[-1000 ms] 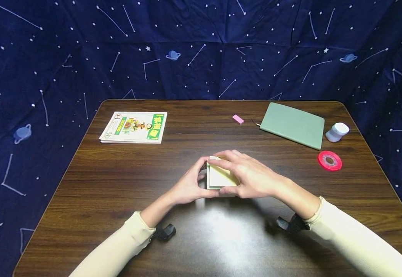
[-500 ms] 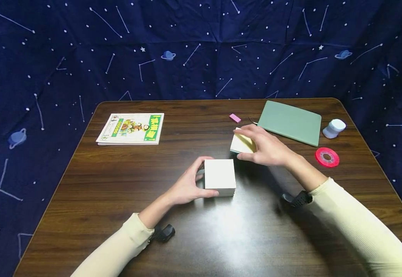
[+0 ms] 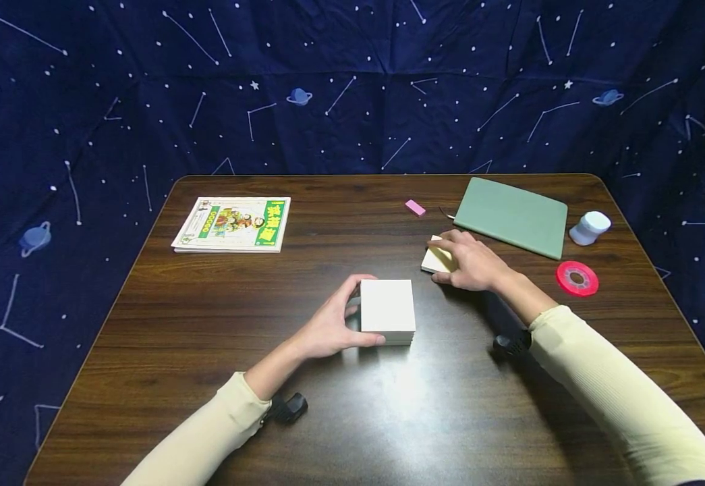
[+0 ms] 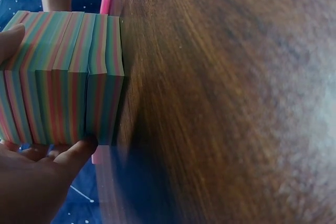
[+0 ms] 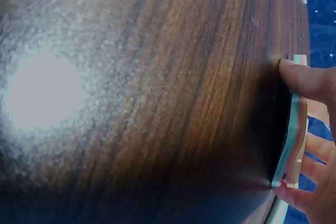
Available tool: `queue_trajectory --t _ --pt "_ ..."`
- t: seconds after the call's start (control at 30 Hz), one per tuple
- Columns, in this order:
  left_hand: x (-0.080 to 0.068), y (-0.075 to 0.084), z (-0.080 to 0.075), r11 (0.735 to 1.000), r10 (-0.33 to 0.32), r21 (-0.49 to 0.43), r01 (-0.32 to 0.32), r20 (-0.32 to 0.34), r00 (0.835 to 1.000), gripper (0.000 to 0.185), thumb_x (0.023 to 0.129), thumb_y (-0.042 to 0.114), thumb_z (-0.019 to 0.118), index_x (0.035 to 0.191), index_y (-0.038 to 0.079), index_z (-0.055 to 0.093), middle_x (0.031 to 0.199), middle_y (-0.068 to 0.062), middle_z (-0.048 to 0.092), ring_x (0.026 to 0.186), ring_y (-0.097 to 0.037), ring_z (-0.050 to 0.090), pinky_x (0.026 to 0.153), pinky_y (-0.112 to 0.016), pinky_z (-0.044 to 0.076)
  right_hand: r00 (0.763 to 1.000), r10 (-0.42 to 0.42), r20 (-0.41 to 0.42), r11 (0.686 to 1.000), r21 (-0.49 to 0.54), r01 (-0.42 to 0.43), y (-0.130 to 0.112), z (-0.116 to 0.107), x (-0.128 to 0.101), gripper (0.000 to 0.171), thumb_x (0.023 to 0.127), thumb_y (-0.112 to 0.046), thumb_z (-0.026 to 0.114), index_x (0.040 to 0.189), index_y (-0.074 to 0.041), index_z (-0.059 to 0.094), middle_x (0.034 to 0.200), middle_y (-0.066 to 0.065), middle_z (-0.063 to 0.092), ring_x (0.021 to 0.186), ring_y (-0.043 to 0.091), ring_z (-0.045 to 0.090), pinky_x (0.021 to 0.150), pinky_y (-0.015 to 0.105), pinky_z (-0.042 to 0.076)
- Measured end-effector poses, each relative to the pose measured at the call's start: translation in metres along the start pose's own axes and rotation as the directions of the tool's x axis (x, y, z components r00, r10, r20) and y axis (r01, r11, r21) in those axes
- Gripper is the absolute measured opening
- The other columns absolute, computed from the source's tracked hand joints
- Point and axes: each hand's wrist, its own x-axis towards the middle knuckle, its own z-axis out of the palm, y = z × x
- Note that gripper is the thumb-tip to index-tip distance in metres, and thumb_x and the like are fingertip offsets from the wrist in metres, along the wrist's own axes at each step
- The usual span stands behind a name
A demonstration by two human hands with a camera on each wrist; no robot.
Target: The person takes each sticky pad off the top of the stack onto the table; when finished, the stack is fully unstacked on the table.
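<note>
A thick block of note paper (image 3: 387, 310) with a white top and striped pastel sides (image 4: 63, 77) sits mid-table. My left hand (image 3: 330, 324) grips its left side, thumb and fingers curled round the stack. A thin pale-yellow slab of sheets (image 3: 435, 259) lies on the table to the right and behind it. My right hand (image 3: 470, 260) covers that slab and holds it by the edges, thumb (image 5: 310, 80) on one side and fingers on the other. The slab's coloured edge (image 5: 295, 140) shows in the right wrist view.
A picture book (image 3: 233, 223) lies at the back left of the wooden table (image 3: 206, 337). A pink eraser (image 3: 415, 207), a green notebook (image 3: 512, 216), a white cap-like pot (image 3: 589, 227) and a red tape roll (image 3: 577, 279) sit at the back right. Dark starry cloth surrounds the table.
My right hand lifted a thin slab of sheets off the block, carried it right and back, and lowered it to the table. My left hand kept its hold on the block.
</note>
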Motion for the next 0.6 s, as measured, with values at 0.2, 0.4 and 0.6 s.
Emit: queue_trajectory --t 0.2,0.4,0.6 --pt "-0.001 0.000 0.000 1.000 -0.001 0.008 0.001 0.000 1.000 0.087 0.068 0.007 0.089 0.139 0.016 0.040 0.134 -0.005 0.047 0.125 -0.023 0.045 0.107 -0.050 0.040 0.999 -0.004 0.034 1.000 0.002 0.004 0.001 0.000 -0.002 0.070 0.083 -0.037 0.076 0.143 -0.011 0.051 0.139 0.019 0.046 0.120 0.035 0.045 0.088 0.051 0.045" --pt "-0.001 0.001 0.000 1.000 -0.002 0.007 0.002 0.003 1.000 0.087 0.068 0.008 0.089 0.139 0.016 0.040 0.135 -0.006 0.047 0.126 -0.024 0.045 0.107 -0.050 0.040 0.998 0.002 0.061 1.000 -0.014 -0.001 0.000 -0.001 -0.003 0.071 0.085 -0.039 0.074 0.145 -0.012 0.048 0.145 0.019 0.041 0.127 0.037 0.040 0.094 0.057 0.042" --pt "0.000 0.000 -0.001 1.000 0.000 0.003 0.000 0.006 1.000 0.087 0.068 0.008 0.089 0.139 0.016 0.040 0.135 -0.006 0.047 0.127 -0.026 0.043 0.107 -0.051 0.040 0.999 -0.040 0.013 0.998 -0.043 0.040 -0.010 -0.012 -0.004 0.070 0.086 -0.041 0.073 0.144 -0.010 0.049 0.150 0.020 0.035 0.133 0.039 0.035 0.104 0.060 0.037"
